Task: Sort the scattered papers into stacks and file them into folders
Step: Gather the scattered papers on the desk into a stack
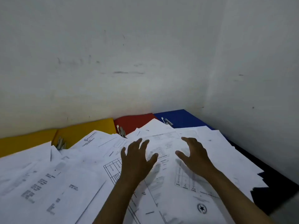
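Head view: papers [68, 178] overlap yellow [90, 130], red [134, 122], blue folders [182, 118].

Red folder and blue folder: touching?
Touching. Head view shows the red folder and blue folder meeting edge to edge by the wall, no gap between them.

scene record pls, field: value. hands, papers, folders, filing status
left hand: open, fingers spread, over the papers
right hand: open, fingers spread, over the papers
papers: scattered, overlapping, unsorted
yellow folder: open, far left by wall, clip visible
red folder: middle, partly under papers
blue folder: far right corner
filed: nothing visibly filed yet
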